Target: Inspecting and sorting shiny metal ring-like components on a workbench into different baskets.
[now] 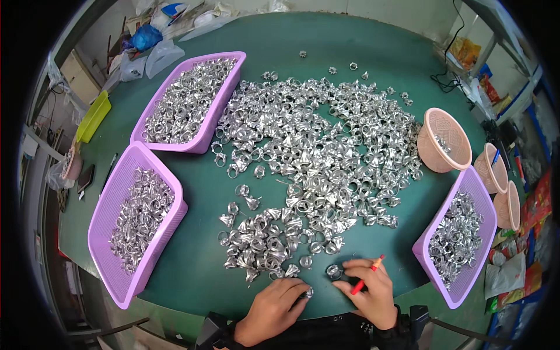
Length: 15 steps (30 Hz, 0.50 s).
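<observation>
Near the bottom centre of the frame, a silver ring (pixel 310 293) is pinched at the fingertips of the left hand (pixel 269 311). Just right, the right hand (pixel 374 294) grips a slim red tool (pixel 358 286) across its fingers, thumb and forefinger parted beside another ring (pixel 333 272); contact there I cannot tell. Beyond, a large pile of rings (pixel 315 151) spreads over the green table (pixel 201 224), between purple baskets (pixel 220 111) at left and one purple basket (pixel 471 185) at lower right.

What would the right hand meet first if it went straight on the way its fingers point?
The right hand would likely meet the metal ring just ahead, to its left; depth is unclear, so they may already touch.
</observation>
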Each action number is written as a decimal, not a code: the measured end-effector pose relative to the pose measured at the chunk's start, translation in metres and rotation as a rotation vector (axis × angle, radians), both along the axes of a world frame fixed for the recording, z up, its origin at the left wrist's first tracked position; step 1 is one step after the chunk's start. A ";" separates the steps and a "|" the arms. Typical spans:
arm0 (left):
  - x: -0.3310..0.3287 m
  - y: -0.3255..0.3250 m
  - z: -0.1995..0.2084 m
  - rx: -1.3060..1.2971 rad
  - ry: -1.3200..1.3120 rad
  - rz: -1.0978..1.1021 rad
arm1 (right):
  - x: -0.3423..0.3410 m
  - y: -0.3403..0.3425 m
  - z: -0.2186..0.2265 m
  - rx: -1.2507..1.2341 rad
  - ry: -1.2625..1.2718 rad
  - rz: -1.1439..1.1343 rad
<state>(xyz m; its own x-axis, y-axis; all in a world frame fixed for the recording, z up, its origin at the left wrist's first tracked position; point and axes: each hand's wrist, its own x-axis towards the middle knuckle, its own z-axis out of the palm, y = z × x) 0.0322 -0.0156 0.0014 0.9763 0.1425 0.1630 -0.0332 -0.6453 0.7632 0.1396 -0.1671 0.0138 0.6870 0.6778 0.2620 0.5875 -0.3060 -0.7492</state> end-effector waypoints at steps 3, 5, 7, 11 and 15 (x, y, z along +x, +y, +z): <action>-0.002 0.000 0.000 -0.050 -0.001 0.015 | 0.000 0.006 -0.003 -0.041 0.031 -0.023; -0.005 -0.001 0.000 -0.304 0.060 0.100 | 0.000 0.005 -0.007 -0.047 0.031 0.004; -0.009 -0.004 0.002 -0.499 0.060 0.138 | -0.010 0.002 -0.008 0.173 0.311 0.014; -0.012 -0.012 0.004 -0.968 -0.020 0.184 | -0.028 0.001 0.000 0.546 0.824 0.016; -0.009 -0.018 0.005 -1.148 -0.115 0.153 | -0.036 0.006 -0.005 0.618 0.786 -0.021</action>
<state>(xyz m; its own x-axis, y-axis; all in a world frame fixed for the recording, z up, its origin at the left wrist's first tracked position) 0.0227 -0.0331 0.0067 0.9237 0.3795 -0.0517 -0.1221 0.4198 0.8993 0.1032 -0.1613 0.0087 0.8267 0.5619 0.0305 -0.1440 0.2636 -0.9538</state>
